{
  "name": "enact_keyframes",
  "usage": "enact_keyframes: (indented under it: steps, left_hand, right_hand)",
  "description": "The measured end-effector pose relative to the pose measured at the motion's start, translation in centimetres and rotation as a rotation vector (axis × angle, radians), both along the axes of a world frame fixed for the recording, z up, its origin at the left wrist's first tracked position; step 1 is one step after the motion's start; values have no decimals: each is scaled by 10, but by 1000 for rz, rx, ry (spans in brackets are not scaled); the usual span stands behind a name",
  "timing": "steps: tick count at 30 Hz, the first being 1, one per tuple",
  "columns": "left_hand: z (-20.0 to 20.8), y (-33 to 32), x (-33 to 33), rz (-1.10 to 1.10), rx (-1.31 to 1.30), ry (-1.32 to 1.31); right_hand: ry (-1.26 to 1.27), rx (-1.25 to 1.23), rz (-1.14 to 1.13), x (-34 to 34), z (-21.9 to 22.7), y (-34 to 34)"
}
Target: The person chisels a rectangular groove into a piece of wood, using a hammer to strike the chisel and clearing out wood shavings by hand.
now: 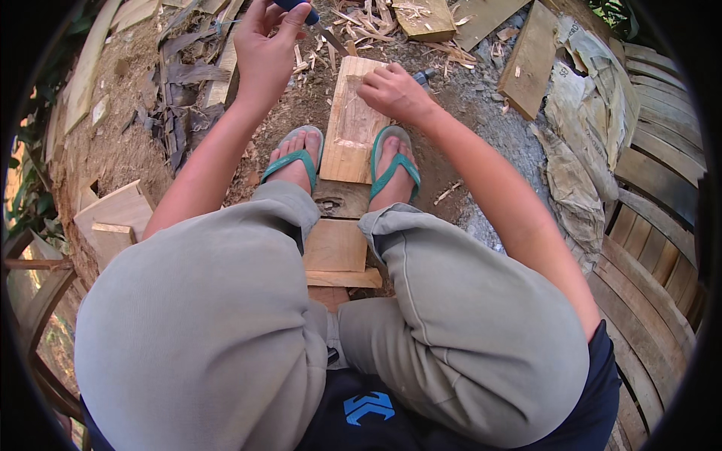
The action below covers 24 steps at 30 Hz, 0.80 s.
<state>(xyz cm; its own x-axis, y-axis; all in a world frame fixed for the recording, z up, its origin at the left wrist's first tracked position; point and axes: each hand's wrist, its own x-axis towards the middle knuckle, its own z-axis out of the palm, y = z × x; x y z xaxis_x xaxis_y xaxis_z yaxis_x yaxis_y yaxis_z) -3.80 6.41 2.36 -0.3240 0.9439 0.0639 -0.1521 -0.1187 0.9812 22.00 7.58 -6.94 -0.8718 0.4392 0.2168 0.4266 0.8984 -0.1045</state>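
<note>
My left hand (pixel 271 41), raised at the top edge, is closed round the blue handle of a chisel (pixel 331 39). The chisel's dark, flat blade slants down toward the far end of a pale wooden block (pixel 350 161). A shallow rectangular recess is cut into the block's upper face. My right hand (pixel 396 92) has its fingers curled at the block's far right edge; whatever they hold, if anything, is hidden. Just past it pokes out a dark blue, rounded end of something (pixel 425 75), and I cannot tell whether the hand grips it. My feet in green flip-flops flank the block.
Wood shavings (pixel 368 26) litter the ground beyond the block. Boards (pixel 529 60) lie at the far right beside a crumpled, torn sack (pixel 579 150). Slatted wooden furniture (pixel 647 301) curves along the right. Dark bark strips (pixel 184 83) and wood offcuts (pixel 120 214) lie on the left.
</note>
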Motion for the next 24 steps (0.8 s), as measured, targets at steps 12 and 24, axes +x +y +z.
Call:
enact_keyframes:
  steps: [12, 24]
  left_hand:
    - [-29, -20, 26, -314, -63, 98]
    - [-46, -27, 46, -427, -138, 161]
  right_hand:
    - [-380, -609, -1069, 146, 52, -48]
    - [-316, -826, -1098, 137, 32, -68]
